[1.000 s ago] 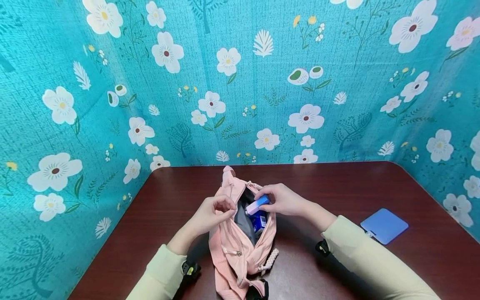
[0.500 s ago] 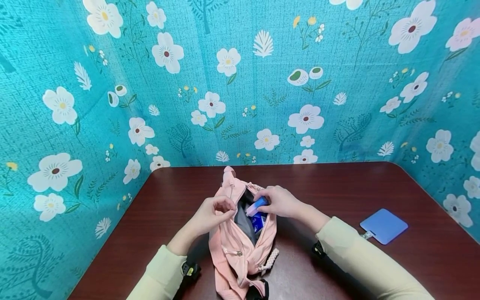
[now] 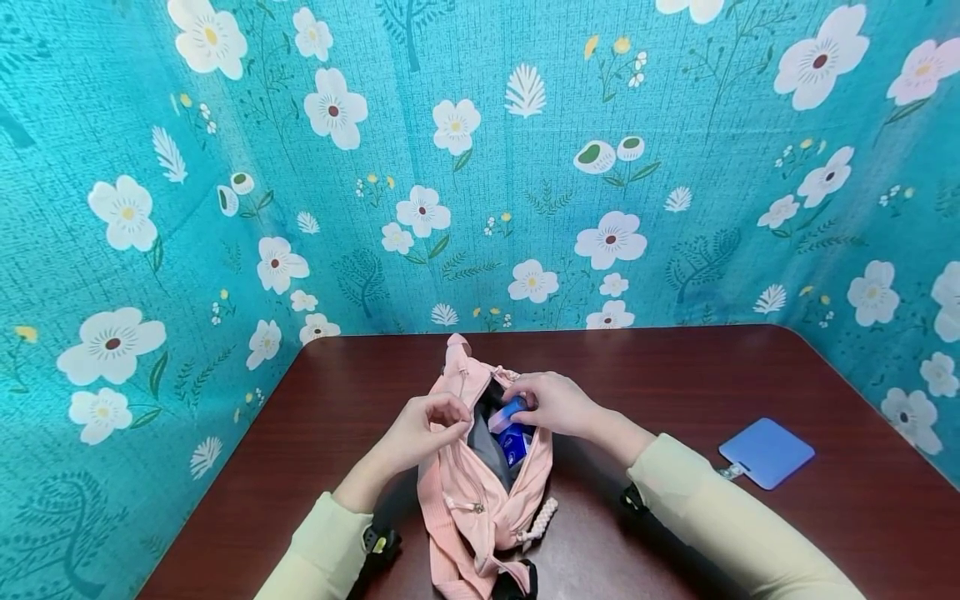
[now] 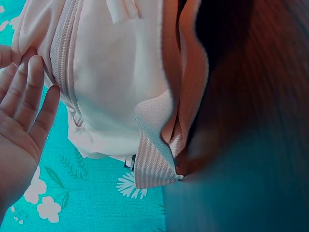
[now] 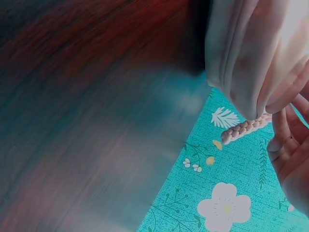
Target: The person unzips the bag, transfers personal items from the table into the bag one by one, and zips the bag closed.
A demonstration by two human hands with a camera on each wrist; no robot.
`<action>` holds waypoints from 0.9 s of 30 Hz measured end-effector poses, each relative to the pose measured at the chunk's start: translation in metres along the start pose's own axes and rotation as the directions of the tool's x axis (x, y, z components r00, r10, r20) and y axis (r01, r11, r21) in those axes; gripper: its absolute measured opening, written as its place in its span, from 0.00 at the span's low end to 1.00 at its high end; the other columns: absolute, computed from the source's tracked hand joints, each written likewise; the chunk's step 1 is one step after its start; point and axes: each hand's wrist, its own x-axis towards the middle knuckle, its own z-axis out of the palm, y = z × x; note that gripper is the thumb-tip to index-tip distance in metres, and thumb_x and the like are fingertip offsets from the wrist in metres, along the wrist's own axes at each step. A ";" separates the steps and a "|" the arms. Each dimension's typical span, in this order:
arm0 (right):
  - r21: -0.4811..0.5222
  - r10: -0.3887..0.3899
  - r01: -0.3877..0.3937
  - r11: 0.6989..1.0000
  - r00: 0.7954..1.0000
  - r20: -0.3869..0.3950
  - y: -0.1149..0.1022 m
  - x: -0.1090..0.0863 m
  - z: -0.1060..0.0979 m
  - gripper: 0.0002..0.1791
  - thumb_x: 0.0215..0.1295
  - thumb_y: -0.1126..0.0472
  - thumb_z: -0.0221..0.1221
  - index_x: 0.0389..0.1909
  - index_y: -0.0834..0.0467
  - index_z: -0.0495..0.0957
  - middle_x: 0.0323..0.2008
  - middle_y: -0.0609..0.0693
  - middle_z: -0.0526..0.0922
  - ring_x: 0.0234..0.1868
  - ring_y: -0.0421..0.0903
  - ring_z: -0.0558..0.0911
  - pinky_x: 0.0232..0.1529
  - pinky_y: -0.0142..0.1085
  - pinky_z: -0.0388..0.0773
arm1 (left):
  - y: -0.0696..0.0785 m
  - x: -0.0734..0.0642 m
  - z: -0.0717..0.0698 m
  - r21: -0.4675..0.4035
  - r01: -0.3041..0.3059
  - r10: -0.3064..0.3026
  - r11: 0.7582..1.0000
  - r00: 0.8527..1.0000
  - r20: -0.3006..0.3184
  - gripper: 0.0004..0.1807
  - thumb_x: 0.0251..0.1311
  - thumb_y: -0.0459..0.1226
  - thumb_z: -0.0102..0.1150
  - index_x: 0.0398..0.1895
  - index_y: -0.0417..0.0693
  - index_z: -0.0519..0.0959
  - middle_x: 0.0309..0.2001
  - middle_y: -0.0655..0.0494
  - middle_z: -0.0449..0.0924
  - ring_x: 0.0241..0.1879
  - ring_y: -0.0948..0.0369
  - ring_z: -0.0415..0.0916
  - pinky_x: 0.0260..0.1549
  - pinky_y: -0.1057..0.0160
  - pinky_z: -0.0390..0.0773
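Note:
A pink bag (image 3: 459, 467) lies on the table with its main zip open and a grey lining (image 3: 486, 446) showing. My left hand (image 3: 429, 425) pinches the left edge of that opening; in the left wrist view the hand (image 4: 24, 106) is at the bag's zipped side. In the mouth of the bag my right hand (image 3: 551, 402) holds a small blue-and-pink box (image 3: 501, 418) between thumb and fingers. Below it inside the bag sits a dark blue packet (image 3: 513, 446). The right wrist view shows the right hand (image 5: 292, 150) beside the bag's wall, the held box hidden.
A flat blue card holder (image 3: 768, 452) with a strap clip lies on the dark wooden table (image 3: 637, 358) at the right. A braided pink cord (image 3: 540, 521) and a wide strap (image 3: 446, 542) trail from the bag's near end. Flowered teal cloth (image 3: 480, 208) hangs behind the table.
My right hand has moved slightly left and down, taking the blue-and-pink box deeper into the bag's opening. My left hand keeps its place on the bag's edge.

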 end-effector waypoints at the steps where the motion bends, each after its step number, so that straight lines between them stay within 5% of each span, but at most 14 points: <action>1: 0.015 -0.004 0.004 1.000 1.000 -0.002 0.000 -0.001 -0.001 0.13 0.55 0.60 0.71 0.42 0.54 0.84 0.23 0.38 0.72 0.25 0.35 0.70 0.27 0.31 0.67 | 0.000 0.000 0.000 0.000 -0.001 0.001 1.000 1.000 -0.001 0.05 0.57 0.24 0.63 0.36 0.35 0.80 0.28 0.48 0.79 0.28 0.60 0.74 0.33 0.66 0.78; 14: 0.144 -0.039 0.039 0.989 0.999 0.000 0.002 -0.010 -0.016 0.11 0.56 0.62 0.70 0.40 0.57 0.85 0.26 0.45 0.76 0.28 0.40 0.75 0.31 0.33 0.73 | -0.006 0.000 0.001 -0.026 -0.005 0.005 1.000 1.000 -0.016 0.05 0.56 0.24 0.63 0.35 0.35 0.80 0.26 0.52 0.78 0.26 0.60 0.74 0.29 0.67 0.77; 21: 0.154 -0.074 0.078 0.985 0.997 -0.028 0.013 -0.026 -0.031 0.08 0.56 0.62 0.69 0.38 0.53 0.85 0.29 0.37 0.79 0.31 0.39 0.77 0.33 0.35 0.77 | -0.005 0.000 0.001 -0.017 -0.009 0.008 1.000 1.000 -0.017 0.05 0.56 0.24 0.63 0.35 0.36 0.80 0.26 0.51 0.78 0.27 0.60 0.74 0.31 0.67 0.78; 27: 0.185 -0.014 0.011 0.983 1.000 0.015 0.025 -0.049 -0.047 0.09 0.56 0.62 0.70 0.38 0.51 0.84 0.32 0.41 0.82 0.32 0.38 0.78 0.35 0.40 0.80 | -0.006 0.000 0.000 -0.023 -0.013 0.013 1.000 1.000 -0.016 0.04 0.56 0.24 0.63 0.35 0.35 0.80 0.27 0.50 0.79 0.27 0.61 0.74 0.31 0.67 0.77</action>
